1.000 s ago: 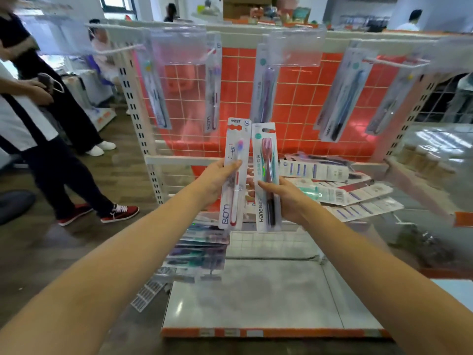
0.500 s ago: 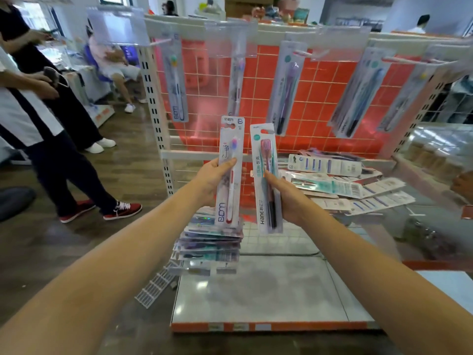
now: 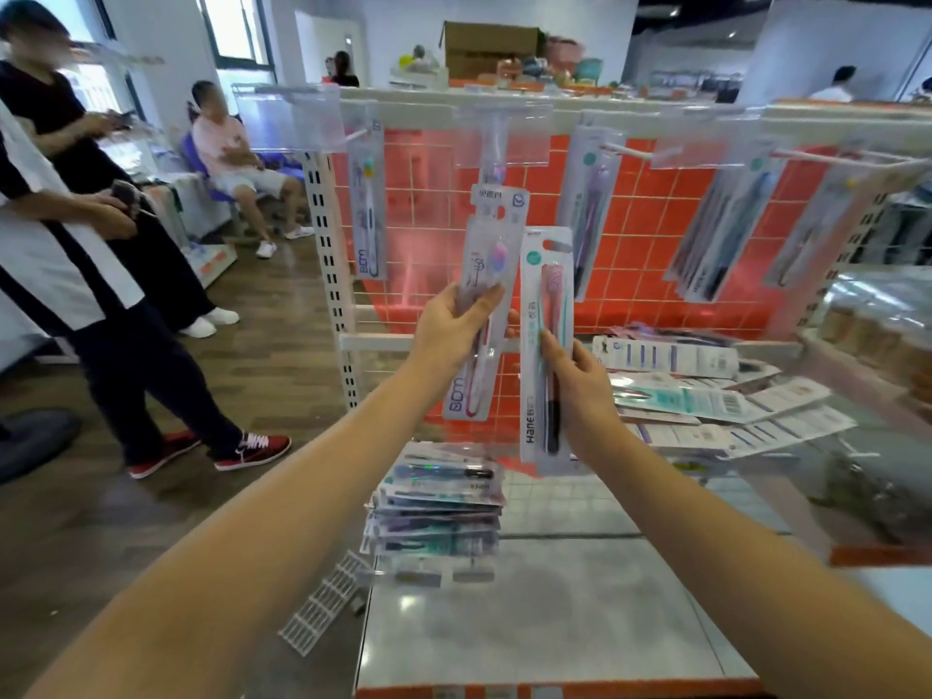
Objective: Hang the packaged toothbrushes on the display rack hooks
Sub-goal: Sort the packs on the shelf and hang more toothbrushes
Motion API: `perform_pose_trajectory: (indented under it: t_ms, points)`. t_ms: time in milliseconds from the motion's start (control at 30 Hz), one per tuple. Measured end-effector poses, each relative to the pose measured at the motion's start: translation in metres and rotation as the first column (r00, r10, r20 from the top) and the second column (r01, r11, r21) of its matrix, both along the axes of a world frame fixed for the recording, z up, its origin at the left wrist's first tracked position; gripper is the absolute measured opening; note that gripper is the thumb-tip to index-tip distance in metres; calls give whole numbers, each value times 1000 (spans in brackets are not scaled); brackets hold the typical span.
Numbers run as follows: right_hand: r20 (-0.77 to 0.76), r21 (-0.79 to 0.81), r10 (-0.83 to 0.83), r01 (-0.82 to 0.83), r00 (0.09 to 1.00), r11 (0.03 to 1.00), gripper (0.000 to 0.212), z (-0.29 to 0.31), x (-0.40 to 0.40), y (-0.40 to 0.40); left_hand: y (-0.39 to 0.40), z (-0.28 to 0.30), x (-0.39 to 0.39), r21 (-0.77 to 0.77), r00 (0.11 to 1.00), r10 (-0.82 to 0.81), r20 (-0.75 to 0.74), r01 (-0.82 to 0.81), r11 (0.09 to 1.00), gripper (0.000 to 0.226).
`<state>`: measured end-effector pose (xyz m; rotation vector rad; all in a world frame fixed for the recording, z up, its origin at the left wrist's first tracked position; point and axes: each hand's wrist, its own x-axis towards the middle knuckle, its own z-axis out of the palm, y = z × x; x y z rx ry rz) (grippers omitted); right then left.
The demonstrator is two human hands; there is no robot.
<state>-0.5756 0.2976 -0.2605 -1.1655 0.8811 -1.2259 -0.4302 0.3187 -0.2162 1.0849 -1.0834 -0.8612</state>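
From the head camera, both arms reach toward the display rack (image 3: 328,234). The left hand (image 3: 449,330) has its grip clamped on a packaged toothbrush (image 3: 484,295) marked BDM, thumb across the front, the pack tilted with its top just below the hook (image 3: 497,118) at the middle of the top rail. The right hand (image 3: 580,391) pinches a second pack (image 3: 547,315) marked Hane, upright, just beside the first and lower. Other packs already hang along the rail against the orange grid panel (image 3: 645,234). A stack of packs (image 3: 439,507) lies below the hands, and more are spread on the shelf (image 3: 706,396) to the right. People stand and sit at left.
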Motion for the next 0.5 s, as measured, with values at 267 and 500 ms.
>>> perform_pose_trajectory:
  t_ms: [267,500]
  points:
    - [-21,-56,-49,48,999,997,16,13,-3,1,-6,20,-9,-115,992,-30,-121,16,993,6]
    - [-46,-67,-74,71,996,995,9,20,-8,-4,-14,31,-15,-103,983,-97,-154,82,991,9]
